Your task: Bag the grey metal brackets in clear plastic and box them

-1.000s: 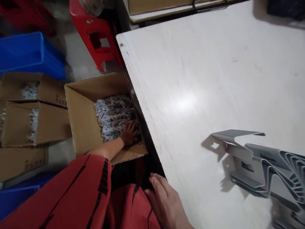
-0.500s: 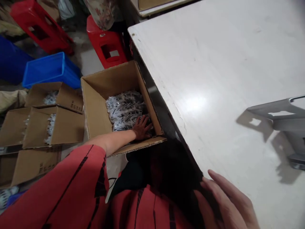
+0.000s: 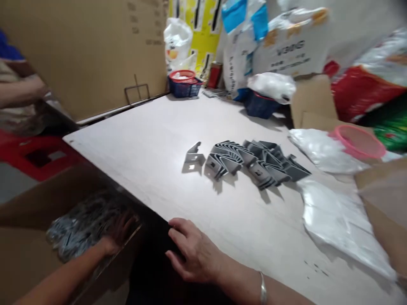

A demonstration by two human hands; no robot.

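Note:
My left hand (image 3: 120,231) is down inside a cardboard box (image 3: 25,250) below the table's edge. Dim but visible, its fingers lie spread on or beside grey parts in clear plastic bags (image 3: 82,224). At the near edge of the white table (image 3: 149,140) rests my right hand (image 3: 193,250), with a silver bangle on the wrist. Its fingers are apart and hold nothing. Beyond it, bent grey metal brackets (image 3: 227,154) stand nested in rows on the tabletop. One single bracket (image 3: 194,156) stands apart at their left.
White plastic bags (image 3: 340,220) lie along the table's right side, near a pink basket (image 3: 361,142). Blue baskets (image 3: 184,87) and large printed sacks (image 3: 289,42) line the back. A tall cardboard sheet (image 3: 111,51) stands at the left, beside another person's arm (image 3: 22,91) and a red stool (image 3: 38,154).
The view has swung right and up, bringing the bracket rows and back of the table into sight. My left hand stays in the box; my right hand now rests on the table's edge.

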